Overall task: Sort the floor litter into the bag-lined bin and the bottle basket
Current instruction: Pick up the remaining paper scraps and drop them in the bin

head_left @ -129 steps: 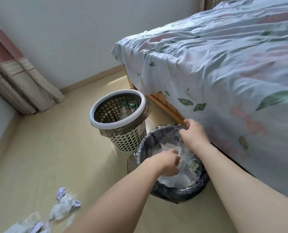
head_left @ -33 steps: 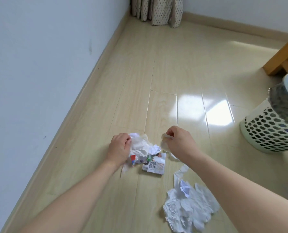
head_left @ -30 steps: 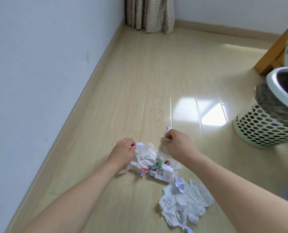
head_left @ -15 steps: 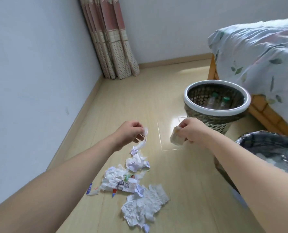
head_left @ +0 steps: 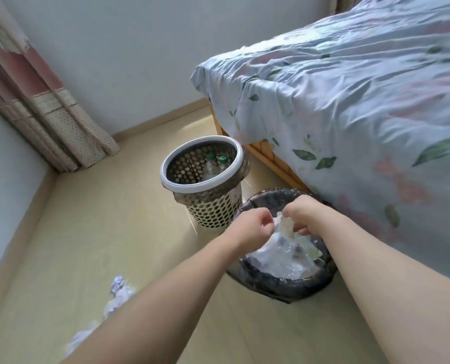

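Both hands over the bin: right hand pinches a paper scrap hanging below its fingers. Left hand curled just left of it; grip unclear. Basket far left.

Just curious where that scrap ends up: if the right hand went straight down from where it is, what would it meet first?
Most likely the crumpled paper already piled in the black-bagged bin. The right hand, pinching a scrap, hangs over the bin's opening, though depth is hard to judge.
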A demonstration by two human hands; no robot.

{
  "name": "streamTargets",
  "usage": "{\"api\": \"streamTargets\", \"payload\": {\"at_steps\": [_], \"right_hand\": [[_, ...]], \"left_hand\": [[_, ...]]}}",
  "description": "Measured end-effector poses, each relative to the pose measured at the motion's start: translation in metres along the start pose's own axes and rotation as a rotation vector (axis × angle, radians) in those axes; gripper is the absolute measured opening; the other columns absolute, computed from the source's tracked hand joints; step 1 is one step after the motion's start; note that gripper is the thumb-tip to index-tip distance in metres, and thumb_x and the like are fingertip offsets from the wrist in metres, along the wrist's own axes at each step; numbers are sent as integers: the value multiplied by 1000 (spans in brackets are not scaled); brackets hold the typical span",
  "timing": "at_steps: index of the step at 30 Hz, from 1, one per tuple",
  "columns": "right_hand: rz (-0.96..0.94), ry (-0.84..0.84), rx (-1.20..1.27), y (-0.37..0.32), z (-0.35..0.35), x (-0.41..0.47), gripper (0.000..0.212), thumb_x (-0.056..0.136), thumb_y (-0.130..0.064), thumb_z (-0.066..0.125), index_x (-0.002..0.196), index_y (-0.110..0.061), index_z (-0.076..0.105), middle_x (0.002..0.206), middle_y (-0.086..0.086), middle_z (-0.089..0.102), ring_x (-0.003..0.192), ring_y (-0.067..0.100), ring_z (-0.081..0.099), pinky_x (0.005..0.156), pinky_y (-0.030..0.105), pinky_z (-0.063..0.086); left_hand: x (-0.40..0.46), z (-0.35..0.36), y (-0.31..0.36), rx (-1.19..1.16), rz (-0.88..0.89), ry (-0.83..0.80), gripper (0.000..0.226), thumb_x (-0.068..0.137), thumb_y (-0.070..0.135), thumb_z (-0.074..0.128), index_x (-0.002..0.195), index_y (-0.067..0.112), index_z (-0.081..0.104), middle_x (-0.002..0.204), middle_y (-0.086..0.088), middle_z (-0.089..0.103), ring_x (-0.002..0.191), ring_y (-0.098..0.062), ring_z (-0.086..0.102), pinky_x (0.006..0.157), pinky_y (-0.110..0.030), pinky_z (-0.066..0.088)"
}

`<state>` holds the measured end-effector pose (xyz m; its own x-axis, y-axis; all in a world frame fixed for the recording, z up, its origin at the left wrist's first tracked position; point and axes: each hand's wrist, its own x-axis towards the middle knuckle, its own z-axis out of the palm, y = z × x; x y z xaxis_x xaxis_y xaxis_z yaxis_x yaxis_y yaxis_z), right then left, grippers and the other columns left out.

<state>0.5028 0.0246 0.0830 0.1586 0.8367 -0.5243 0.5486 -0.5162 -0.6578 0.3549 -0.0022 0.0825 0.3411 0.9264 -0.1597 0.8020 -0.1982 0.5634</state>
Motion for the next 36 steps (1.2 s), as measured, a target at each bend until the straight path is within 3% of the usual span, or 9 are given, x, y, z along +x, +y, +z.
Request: {"api": "streamTargets", "payload": {"at_steps": [4,9,12,16,19,22,24,31,36], "right_hand": [[-95,128,78,1,-6,15,9,84,-12,49,92,-9,50,88,12,53,68,25,46,51,23,33],[-331,162,81,-46,18,1,12,88,-17,46,79,-11,52,73,3,48,67,21,47,63,27,41],[-451,58,-11,-78,66,-16,17,90,-18,48,89,-10,63,81,4,60,79,20,58,68,29,46],[-509,-142,-203,-114,148,-39,15,79,-12,46,70,-10,57,67,4,54,62,19,50,55,23,37],[-548,-240,-345,-132,211,-58,27,79,-9,44,91,6,63,75,7,56,67,20,50,59,27,38],[-585,-314,-474,-149,286,-78,30,82,-9,43,102,2,63,89,12,64,72,22,50,62,27,40],[-597,-343,-531,-153,330,-91,28,84,-9,44,102,-4,64,103,11,66,81,24,56,68,28,45],[-553,-505,-736,-132,487,-127,31,86,-11,47,113,-5,61,113,13,65,92,25,60,75,31,47],[-484,-453,-810,-115,532,-126,31,90,-21,50,120,-14,53,116,5,57,96,20,54,79,29,45]], "left_hand": [[4,18,-1,226,-1,-102,28,91,23,46,112,15,64,113,-4,67,99,-23,62,88,-36,52],[-17,-36,-40,162,-94,88,29,89,15,43,105,19,67,110,0,67,98,-18,60,85,-31,51],[-43,-79,-91,170,-189,172,29,88,13,44,103,18,68,110,-2,67,100,-20,60,84,-27,48],[-101,-128,-174,217,-350,213,29,89,13,44,108,16,66,114,-3,65,103,-21,58,85,-27,45],[-152,-154,-235,212,-453,202,29,90,13,43,110,15,64,116,-2,64,105,-20,57,86,-27,46],[-206,-170,-302,226,-548,189,28,91,14,45,111,15,64,118,-4,64,106,-22,57,89,-29,46],[-236,-168,-341,232,-594,160,27,91,15,47,112,15,64,119,-5,64,107,-22,57,89,-29,46],[-337,-123,-479,129,-721,-54,37,92,20,48,128,17,52,133,-1,49,113,-20,54,94,-30,44],[-364,-69,-542,-3,-683,-70,66,80,54,62,135,24,39,129,4,41,109,-15,52,92,-33,46]]}}
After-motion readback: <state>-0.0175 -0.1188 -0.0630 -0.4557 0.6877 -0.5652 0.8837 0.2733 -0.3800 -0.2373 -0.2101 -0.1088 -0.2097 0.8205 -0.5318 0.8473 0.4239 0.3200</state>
